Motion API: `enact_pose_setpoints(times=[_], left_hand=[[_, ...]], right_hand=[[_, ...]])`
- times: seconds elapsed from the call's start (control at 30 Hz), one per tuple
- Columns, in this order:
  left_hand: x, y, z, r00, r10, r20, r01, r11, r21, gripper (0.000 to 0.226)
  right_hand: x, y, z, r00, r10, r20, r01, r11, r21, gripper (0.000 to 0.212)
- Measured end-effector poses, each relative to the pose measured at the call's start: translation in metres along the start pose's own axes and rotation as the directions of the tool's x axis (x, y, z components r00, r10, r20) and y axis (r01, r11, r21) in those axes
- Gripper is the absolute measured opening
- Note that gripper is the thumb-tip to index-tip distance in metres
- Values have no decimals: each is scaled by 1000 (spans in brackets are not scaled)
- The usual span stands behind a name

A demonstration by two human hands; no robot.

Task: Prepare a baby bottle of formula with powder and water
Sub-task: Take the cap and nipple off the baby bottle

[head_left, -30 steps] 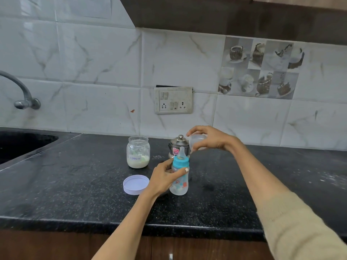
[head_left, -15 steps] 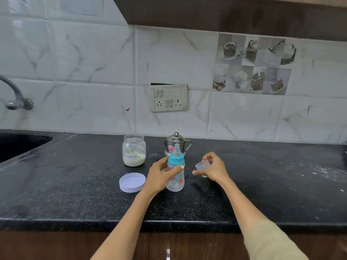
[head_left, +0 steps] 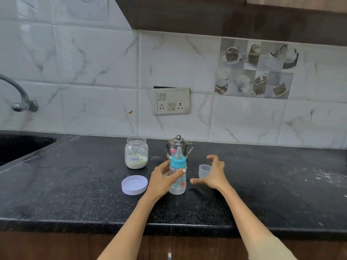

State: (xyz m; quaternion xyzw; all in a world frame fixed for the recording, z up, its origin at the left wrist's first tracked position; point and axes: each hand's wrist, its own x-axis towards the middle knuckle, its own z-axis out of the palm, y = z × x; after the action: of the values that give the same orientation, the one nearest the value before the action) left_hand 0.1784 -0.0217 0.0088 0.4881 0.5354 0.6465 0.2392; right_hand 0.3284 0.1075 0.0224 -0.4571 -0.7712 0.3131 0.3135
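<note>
While the left hand (head_left: 163, 180) gripped the baby bottle (head_left: 177, 175) upright at the middle of the counter (head_left: 75, 194), seemingly to steady it, the right hand (head_left: 212, 174) hovered with fingers spread, holding nothing. Just beside that hand stood the clear cap (head_left: 204, 171). Farther left, the formula jar (head_left: 136, 152) stood open, its lid (head_left: 134, 185) nearer.

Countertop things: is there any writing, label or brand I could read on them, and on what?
"Formula": handwritten on a small label on the glass jar.
Steel pot: red sticker, print too small to read.
Baby bottle: coloured pictures only, no readable words.
Lid and clear cap: none.
</note>
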Motion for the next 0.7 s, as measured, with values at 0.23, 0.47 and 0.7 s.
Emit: enact_pose_setpoints(times=[0.23, 0.47, 0.7], left_hand=[[-2, 2, 1, 999, 34, 9, -34, 999, 14, 39], [-2, 4, 0, 999, 45, -18, -44, 996, 76, 30], [-2, 7, -2, 999, 37, 14, -38, 999, 27, 27]], right_hand=[[-21, -88, -39, 862, -400, -311, 424, 906, 9, 38], [-33, -155, -14, 961, -128, 247, 254, 767, -589, 54], [-17, -149, -12, 922, -127, 366, 321, 778, -540, 41]])
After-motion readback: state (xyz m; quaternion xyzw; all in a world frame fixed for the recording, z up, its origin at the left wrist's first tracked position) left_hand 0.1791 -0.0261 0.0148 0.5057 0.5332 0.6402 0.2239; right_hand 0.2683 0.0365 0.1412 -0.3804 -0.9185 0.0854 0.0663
